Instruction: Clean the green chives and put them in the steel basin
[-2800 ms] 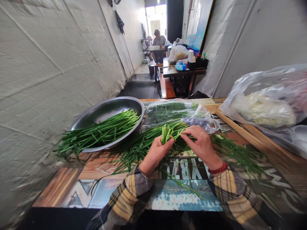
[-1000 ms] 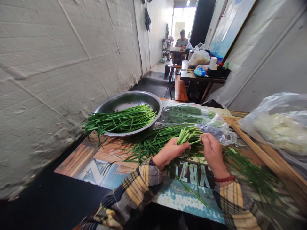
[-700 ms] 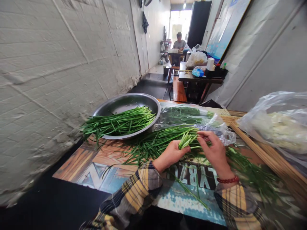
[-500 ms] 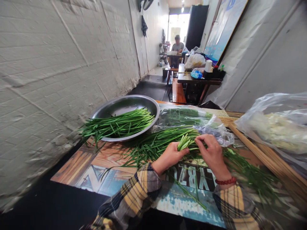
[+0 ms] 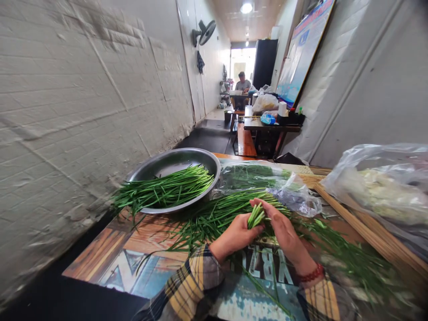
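My left hand (image 5: 238,234) is closed around a small bunch of garlic chives (image 5: 256,215), their pale cut ends pointing up out of the fist. Flat against the right side of those ends lies my right hand (image 5: 284,229), fingers straight and stretched out, with a red bead bracelet at the wrist. Behind both hands a pile of chives (image 5: 217,209) spreads over the patterned tabletop (image 5: 157,267). More chives (image 5: 180,185) rest in a steel basin (image 5: 157,166) at the left, their leafy tips hanging over its rim. A few loose stalks (image 5: 264,292) trail below my hands.
Behind the pile lies a clear plastic bag (image 5: 301,196) with greens inside. Scattered trimmings (image 5: 354,254), wooden strips (image 5: 351,214) and a bag of pale shreds (image 5: 384,187) are at the right. Farther off, a person (image 5: 242,84) sits beyond a cluttered table (image 5: 270,128).
My right hand has gone from pinching at the chive ends to lying flat beside them with fingers extended. My left hand keeps its hold. The camera view has tilted up.
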`<state>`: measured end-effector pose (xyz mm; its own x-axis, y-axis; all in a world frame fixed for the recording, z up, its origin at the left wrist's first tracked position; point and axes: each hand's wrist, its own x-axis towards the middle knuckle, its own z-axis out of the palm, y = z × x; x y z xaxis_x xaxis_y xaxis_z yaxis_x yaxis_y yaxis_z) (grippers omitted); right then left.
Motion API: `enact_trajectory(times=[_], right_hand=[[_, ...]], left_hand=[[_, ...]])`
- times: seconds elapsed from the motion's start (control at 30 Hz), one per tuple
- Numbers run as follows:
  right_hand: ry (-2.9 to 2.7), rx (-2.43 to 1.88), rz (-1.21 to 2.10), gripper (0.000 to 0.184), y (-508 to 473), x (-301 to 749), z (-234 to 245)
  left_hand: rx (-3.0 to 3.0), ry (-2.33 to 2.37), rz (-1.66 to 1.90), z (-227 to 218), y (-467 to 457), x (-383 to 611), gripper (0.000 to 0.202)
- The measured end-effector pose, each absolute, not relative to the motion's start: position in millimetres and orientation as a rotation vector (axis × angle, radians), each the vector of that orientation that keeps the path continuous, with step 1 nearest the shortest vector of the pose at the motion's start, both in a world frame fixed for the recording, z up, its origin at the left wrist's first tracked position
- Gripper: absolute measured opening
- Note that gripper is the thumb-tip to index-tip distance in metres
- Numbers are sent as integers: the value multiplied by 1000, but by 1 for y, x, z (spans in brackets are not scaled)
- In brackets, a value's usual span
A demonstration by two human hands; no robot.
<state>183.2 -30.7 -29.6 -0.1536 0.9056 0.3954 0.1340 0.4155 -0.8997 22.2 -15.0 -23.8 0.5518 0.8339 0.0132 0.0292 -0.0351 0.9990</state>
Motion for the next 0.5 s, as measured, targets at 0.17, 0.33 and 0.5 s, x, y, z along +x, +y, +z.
enact_trajectory(times=[0.17, 0.33, 0.5], right_hand=[[-1550, -917, 776, 50, -36, 186, -25], [-1849, -878, 600, 51, -39, 188, -17], [-1831, -887, 576, 52, -42, 188, -13]], left_hand=[[1643, 738, 725, -22, -17, 21, 20], [1745, 740, 710, -26, -15, 22, 21], [1742, 771, 692, -26, -15, 21, 23]])
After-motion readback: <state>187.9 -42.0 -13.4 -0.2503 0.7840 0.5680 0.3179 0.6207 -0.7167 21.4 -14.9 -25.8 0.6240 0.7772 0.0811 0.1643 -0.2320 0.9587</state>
